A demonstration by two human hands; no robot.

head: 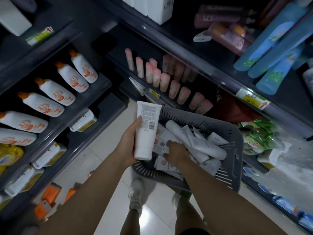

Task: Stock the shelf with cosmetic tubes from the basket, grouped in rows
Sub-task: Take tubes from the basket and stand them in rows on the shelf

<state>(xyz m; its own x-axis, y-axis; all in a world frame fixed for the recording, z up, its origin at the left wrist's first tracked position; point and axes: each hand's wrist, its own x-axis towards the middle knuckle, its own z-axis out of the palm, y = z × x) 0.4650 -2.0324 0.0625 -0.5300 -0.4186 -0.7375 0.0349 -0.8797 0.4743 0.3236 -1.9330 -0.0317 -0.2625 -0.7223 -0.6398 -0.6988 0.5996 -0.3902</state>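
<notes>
Gripping a white plastic tube upright in the left hand, with the right hand buried, grasp unclear, among loose white tubes in the grey slotted basket, best gather matching ones before shelving them in rows.

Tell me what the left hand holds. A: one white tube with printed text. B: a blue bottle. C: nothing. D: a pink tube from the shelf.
A: the left hand grips a white tube with small print and a barcode on it, held up beside the grey basket.
</notes>
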